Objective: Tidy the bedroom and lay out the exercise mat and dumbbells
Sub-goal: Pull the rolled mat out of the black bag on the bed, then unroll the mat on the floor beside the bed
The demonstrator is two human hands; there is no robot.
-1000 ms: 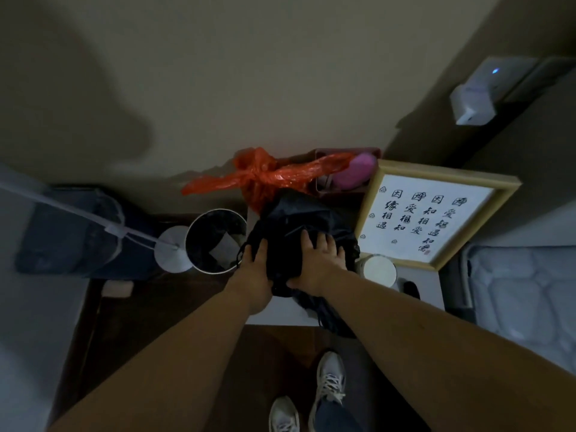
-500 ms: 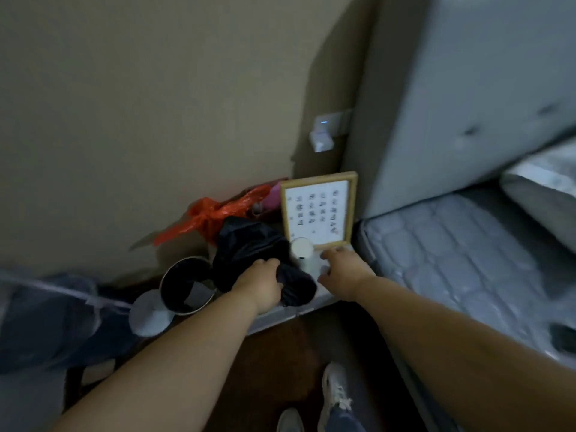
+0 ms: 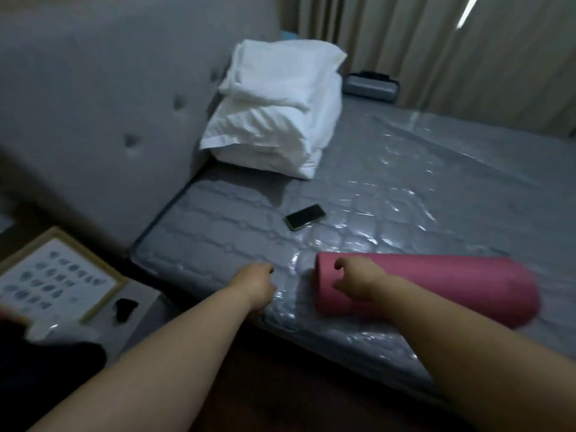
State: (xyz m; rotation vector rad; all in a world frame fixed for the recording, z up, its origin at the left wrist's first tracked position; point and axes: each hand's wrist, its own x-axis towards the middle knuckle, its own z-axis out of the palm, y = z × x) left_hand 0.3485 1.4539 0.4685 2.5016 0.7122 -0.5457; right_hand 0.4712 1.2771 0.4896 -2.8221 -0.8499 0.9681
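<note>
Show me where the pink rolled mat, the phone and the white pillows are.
pink rolled mat [image 3: 452, 282], head view, middle of the roll.
phone [image 3: 305, 217], head view, dark screen.
white pillows [image 3: 277, 110], head view, middle of stack.

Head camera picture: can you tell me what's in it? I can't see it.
Two bare hands, the left hand and the right hand, reach toward a rolled pink mat lying on a plastic-wrapped grey mattress; neither holds anything. A phone and stacked white pillows lie farther up the bed, and a framed print stands at the left.

Framed print [image 3: 53, 277] blurred, edge-cropped
</note>
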